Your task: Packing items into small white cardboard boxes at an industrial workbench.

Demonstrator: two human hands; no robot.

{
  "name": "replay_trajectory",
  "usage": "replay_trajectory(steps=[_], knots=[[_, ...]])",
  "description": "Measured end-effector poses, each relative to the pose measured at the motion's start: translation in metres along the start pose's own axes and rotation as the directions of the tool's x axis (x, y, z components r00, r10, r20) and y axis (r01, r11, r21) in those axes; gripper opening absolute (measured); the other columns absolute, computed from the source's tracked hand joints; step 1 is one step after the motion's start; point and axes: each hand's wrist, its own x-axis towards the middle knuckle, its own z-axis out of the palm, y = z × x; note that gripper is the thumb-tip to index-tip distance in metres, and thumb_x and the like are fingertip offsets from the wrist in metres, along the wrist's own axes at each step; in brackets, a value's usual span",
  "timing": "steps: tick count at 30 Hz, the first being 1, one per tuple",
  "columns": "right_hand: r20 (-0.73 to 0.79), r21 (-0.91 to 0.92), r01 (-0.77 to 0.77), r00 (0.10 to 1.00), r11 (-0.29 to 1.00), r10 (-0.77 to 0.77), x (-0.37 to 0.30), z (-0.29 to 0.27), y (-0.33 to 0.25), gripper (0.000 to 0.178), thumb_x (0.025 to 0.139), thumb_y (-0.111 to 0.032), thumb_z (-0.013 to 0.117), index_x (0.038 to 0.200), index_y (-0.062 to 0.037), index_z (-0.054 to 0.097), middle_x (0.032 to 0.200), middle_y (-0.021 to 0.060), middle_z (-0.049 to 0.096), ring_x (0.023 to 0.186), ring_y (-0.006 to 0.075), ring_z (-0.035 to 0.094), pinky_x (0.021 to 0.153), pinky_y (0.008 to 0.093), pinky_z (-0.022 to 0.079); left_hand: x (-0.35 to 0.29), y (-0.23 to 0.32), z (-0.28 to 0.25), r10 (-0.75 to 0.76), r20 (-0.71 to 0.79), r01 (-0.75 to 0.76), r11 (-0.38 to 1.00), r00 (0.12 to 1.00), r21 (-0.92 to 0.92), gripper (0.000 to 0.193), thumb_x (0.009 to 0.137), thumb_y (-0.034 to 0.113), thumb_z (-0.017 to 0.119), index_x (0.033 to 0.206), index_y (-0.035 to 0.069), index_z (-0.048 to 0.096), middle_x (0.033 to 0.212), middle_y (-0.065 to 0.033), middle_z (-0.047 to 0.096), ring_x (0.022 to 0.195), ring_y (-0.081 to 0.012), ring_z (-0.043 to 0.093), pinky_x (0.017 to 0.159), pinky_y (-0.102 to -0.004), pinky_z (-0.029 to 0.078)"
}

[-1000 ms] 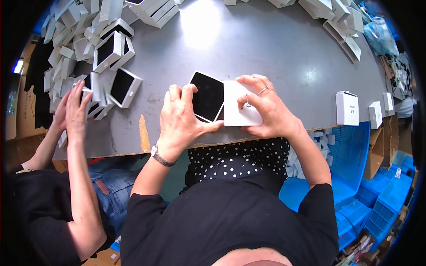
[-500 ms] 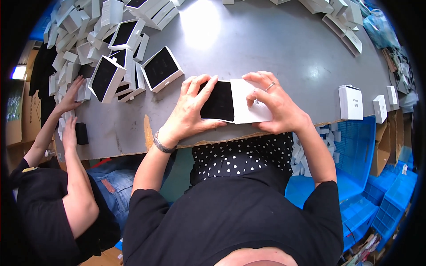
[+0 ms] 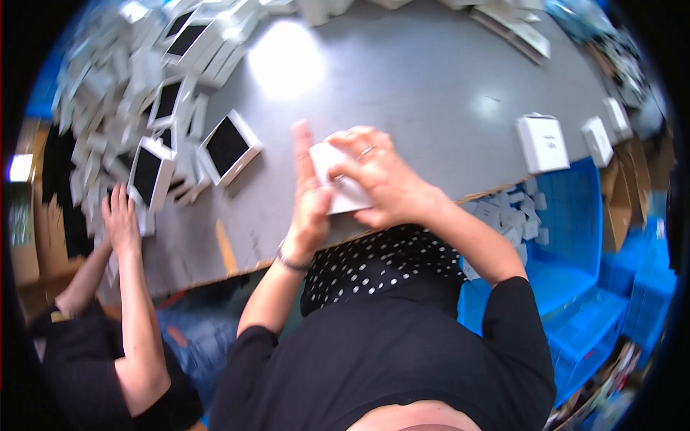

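Over the table's near edge, a small white box [image 3: 348, 197] is held tilted between my hands. My right hand [image 3: 392, 176], with a ring on one finger, is closed around its right side, the index finger bent against the white face. My left hand [image 3: 310, 208] lies along the box's left end, fingers stretched out straight and slightly blurred, the thumb at the box's edge. The box's black inside is not visible now. Left of my hands, an open white box with a black lining [image 3: 228, 149] rests on the grey table [image 3: 402, 93].
A heap of white boxes [image 3: 108, 108] covers the table's left side. A co-worker's hand [image 3: 123, 219] reaches into it. Several white boxes, one upright [image 3: 542, 144], stand along the right edge. Below, a blue crate [image 3: 568, 244] holds small white pieces.
The white sleeve and black-lined tray, side by side earlier, are brought together into one box. My left hand has straightened its fingers, and my right hand has moved left. The view has shifted.
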Motion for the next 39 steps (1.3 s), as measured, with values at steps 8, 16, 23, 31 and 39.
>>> replay_trajectory(steps=[8, 16, 23, 31, 39], knots=[[-0.227, -0.63, -0.529, 0.825, 0.568, 0.517, -0.061, -0.113, 0.074, 0.072, 0.076, -0.049, 0.071, 0.143, -0.0324, 0.053, 0.148, 0.018, 0.047, 0.142, 0.0373, 0.037, 0.109, 0.0796, 0.017, 0.015, 0.003, -0.07, 0.289, -0.257, 0.205, 0.198, 0.922, 0.958, 0.081, 0.079, 0.03, 0.082, 0.148, 0.007, 0.048, 0.155, -0.0215, 0.039, 0.147, -0.0454, 0.025, 0.121, -0.056, 0.022], [-0.453, -0.621, -0.784, 0.375, 0.016, 0.809, -0.134, -0.221, 0.095, 0.074, 0.075, -0.051, 0.074, 0.138, -0.0168, 0.058, 0.149, 0.0194, 0.047, 0.145, 0.0369, 0.037, 0.116, 0.0663, 0.026, -0.01, 0.016, -0.075, 0.124, -0.246, 0.168, 0.443, 0.961, 0.88, 0.064, 0.076, 0.023, 0.083, 0.132, 0.006, 0.057, 0.139, -0.017, 0.054, 0.134, -0.0392, 0.046, 0.114, -0.0503, 0.033], [-0.474, -0.503, -0.766, 0.632, 0.401, 0.612, -0.122, -0.256, 0.326, 0.084, 0.087, -0.05, 0.068, 0.156, -0.0159, 0.036, 0.154, 0.0253, 0.042, 0.145, 0.0425, 0.036, 0.119, 0.056, 0.031, 0.05, 0.029, 0.006, 0.024, 0.0, -0.012, 0.494, 1.0, 0.869, 0.073, 0.073, 0.015, 0.083, 0.141, 0.011, 0.057, 0.142, -0.0155, 0.052, 0.129, -0.0399, 0.046, 0.111, -0.0491, 0.039], [-0.235, -0.803, -0.571, 0.568, 0.172, 0.788, -0.04, -0.189, 0.148, 0.078, 0.076, -0.048, 0.077, 0.134, -0.0042, 0.049, 0.135, 0.0225, 0.055, 0.131, 0.0411, 0.05, 0.108, 0.0476, 0.041, 0.054, 0.055, -0.004, -0.05, 0.015, 0.009, 0.45, 0.999, 0.893, 0.094, 0.058, 0.03, 0.092, 0.143, 0.013, 0.055, 0.152, -0.0175, 0.04, 0.126, -0.0398, 0.042, 0.106, -0.0508, 0.038], [0.038, -0.166, -0.316, 0.945, 0.934, 0.326, -0.065, -0.145, 0.126, 0.051, 0.057, -0.02, 0.07, 0.102, -0.0116, 0.05, 0.147, 0.0218, 0.047, 0.138, 0.0453, 0.04, 0.116, 0.0508, 0.034, 0.059, 0.029, -0.024, -0.028, 0.208, -0.18, 0.397, 0.978, 0.9, 0.081, 0.062, 0.025, 0.083, 0.139, 0.021, 0.059, 0.162, -0.0212, 0.026, 0.141, -0.0452, 0.031, 0.112, -0.0565, 0.029]])
